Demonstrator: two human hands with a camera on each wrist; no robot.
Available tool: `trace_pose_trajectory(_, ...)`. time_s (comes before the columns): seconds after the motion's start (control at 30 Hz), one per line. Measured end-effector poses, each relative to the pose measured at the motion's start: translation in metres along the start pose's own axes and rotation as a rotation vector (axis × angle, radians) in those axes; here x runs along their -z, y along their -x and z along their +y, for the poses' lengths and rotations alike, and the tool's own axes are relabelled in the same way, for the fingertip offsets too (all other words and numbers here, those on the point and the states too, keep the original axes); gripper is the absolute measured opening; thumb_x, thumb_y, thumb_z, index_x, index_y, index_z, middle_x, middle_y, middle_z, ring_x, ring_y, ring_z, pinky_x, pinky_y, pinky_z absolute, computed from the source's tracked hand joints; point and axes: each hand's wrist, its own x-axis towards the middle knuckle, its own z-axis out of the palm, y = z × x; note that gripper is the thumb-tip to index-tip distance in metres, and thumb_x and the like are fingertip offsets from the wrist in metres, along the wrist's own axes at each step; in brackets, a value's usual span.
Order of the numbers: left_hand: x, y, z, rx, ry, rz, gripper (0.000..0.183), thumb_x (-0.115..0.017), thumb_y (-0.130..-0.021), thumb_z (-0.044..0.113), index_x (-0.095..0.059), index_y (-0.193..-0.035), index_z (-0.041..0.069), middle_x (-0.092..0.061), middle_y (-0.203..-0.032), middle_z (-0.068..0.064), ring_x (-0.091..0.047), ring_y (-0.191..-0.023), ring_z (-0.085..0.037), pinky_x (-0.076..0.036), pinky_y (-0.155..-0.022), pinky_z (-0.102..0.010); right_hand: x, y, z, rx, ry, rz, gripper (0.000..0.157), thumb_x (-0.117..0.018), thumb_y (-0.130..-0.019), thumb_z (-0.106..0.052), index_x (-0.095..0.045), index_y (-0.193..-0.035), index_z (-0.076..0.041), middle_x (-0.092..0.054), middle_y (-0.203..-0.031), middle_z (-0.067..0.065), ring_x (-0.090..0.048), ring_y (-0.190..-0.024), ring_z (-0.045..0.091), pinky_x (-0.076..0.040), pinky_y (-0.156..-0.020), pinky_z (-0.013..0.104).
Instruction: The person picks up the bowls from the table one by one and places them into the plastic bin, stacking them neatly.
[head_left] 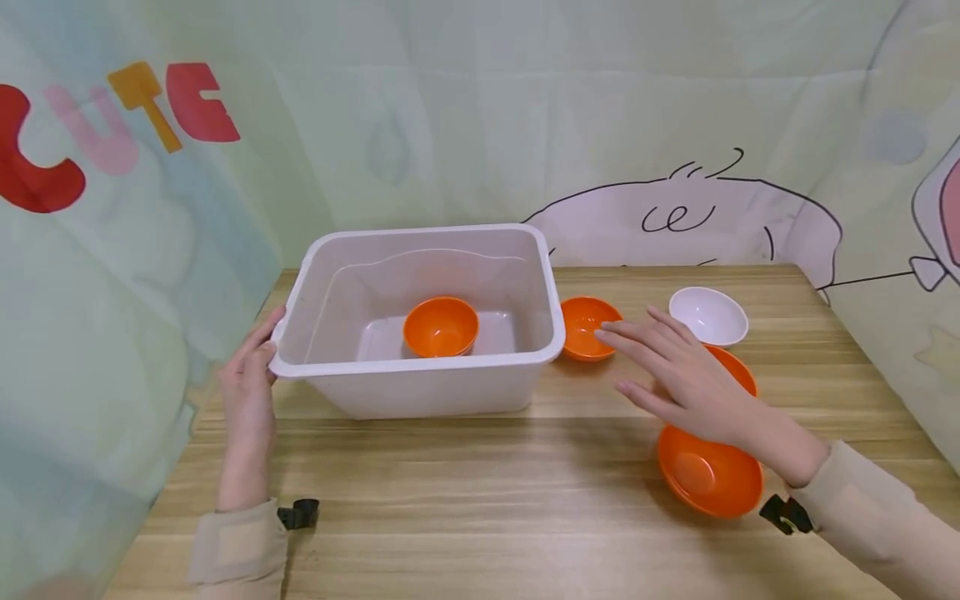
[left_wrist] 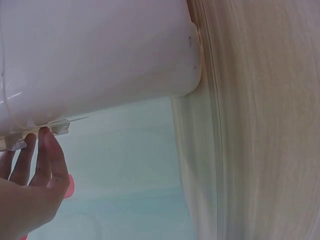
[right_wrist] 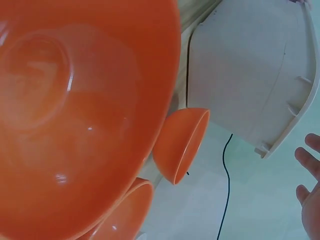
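Note:
My left hand (head_left: pixel 250 385) grips the left rim of a pale grey plastic bin (head_left: pixel 427 387); in the left wrist view its fingers (left_wrist: pixel 44 160) curl under the lip. Inside the bin sits an orange bowl (head_left: pixel 441 325). My right hand (head_left: pixel 693 379), fingers spread and holding nothing, hovers right of the bin. Below its wrist lies an orange bowl (head_left: pixel 708 477), large in the right wrist view. Another orange bowl (head_left: pixel 738 371) is partly hidden behind that hand. A third orange bowl (head_left: pixel 583 327) stands against the bin's right side, near the fingertips.
A white bowl (head_left: pixel 708 315) stands at the back right of the wooden table (head_left: pixel 450 508). A printed cloth backdrop (head_left: pixel 420 117) hangs behind and along both sides of the table.

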Motion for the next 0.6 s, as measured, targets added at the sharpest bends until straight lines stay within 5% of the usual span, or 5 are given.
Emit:
trace_pose_trajectory(0.37,-0.001,-0.001,0.0,0.002,0.014,-0.001,0.037,-0.042,-0.099,0.015,-0.061,-0.13,0.015,-0.058,-0.137,0.008,-0.05,-0.126,-0.009,-0.044,-0.085,-0.012,0.002,0.025,-0.002,-0.026,-0.019,0.032,0.056,-0.058,-0.093,-0.033,-0.045,-0.144,-0.015,-0.052,-0.141,0.004,-0.046,-0.129,0.022,-0.009,-0.122,0.037)
trace_pose_trajectory(0.6,-0.001,-0.002,-0.001,0.008,0.02,0.001,0.037,-0.042,-0.098,0.015,-0.061,-0.13,0.015,-0.058,-0.137,0.008,-0.05,-0.125,-0.009,-0.043,-0.084,-0.012,0.002,0.04,-0.004,-0.069,-0.05,0.037,0.067,-0.071,-0.083,-0.022,-0.045,-0.144,-0.018,-0.053,-0.14,0.003,-0.045,-0.128,0.019,-0.008,-0.122,0.032)
